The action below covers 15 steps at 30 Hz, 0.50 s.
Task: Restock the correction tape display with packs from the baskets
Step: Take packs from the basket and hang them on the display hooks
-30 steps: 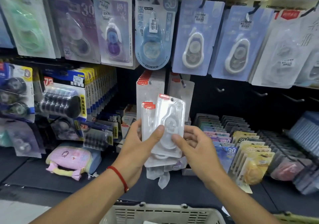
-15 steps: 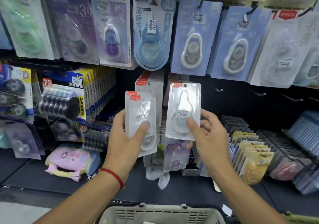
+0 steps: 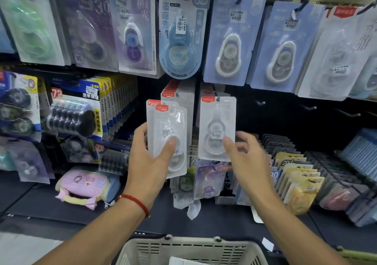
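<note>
My left hand (image 3: 152, 158) grips a small stack of clear correction tape packs with red labels (image 3: 169, 134), thumb pressed on the front one. A single pack of the same kind (image 3: 217, 128) hangs at a peg in the middle row of the display, its hole at the hook. My right hand (image 3: 244, 154) is just right of and below that pack, thumb tip near its lower right edge, fingers spread and blurred. More such packs (image 3: 179, 93) hang behind on the neighbouring peg. A beige basket (image 3: 189, 250) sits below, at the bottom edge.
Blue and purple correction tape cards (image 3: 232, 40) hang along the top row. Bare pegs (image 3: 350, 113) stick out at right. Upright rows of yellow packs (image 3: 302, 183) fill the right shelf. A pink pouch (image 3: 83, 185) lies at left, beside black tape refill packs (image 3: 75, 118).
The two hands split the stack apart. My right hand lifted one pack up to the peg and its fingers have opened off it; my left hand raised the remaining packs slightly.
</note>
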Tool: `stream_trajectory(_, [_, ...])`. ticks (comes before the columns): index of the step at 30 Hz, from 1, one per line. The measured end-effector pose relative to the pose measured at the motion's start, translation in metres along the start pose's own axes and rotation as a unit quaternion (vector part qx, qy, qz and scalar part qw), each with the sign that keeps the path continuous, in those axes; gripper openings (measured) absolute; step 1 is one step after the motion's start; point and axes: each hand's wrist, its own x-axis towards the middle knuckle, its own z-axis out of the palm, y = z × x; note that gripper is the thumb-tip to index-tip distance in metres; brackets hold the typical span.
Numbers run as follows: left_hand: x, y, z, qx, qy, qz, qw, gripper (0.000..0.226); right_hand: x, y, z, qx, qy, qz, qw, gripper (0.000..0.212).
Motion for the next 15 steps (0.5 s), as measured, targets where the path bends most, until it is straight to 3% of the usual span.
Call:
stream_trajectory(2, [-0.001,0.000,0.000,0.003,-0.007,0.000,1.000,0.050,0.000,0.009,-0.002,-0.161,-0.009,0.043,0.986,0.069])
stream_trajectory(3, [-0.002,0.000,0.000,0.001,-0.015,-0.003,1.000,0.050,-0.003,0.011,0.000,-0.177,-0.034,0.045,0.983,0.064])
stream_trajectory(6, [-0.007,-0.004,0.003,-0.019,-0.041,-0.031,0.999,0.059,-0.014,0.005,0.010,-0.080,-0.152,0.008,0.985,0.035])
stream_trajectory(8, [-0.009,-0.006,0.005,-0.034,-0.056,-0.051,0.997,0.067,-0.021,0.002,0.016,-0.087,-0.183,-0.030,0.979,0.038])
stream_trajectory(15, [-0.002,-0.015,0.002,-0.037,-0.063,-0.073,0.995,0.050,-0.018,-0.006,0.013,0.088,-0.071,-0.012,0.994,0.024])
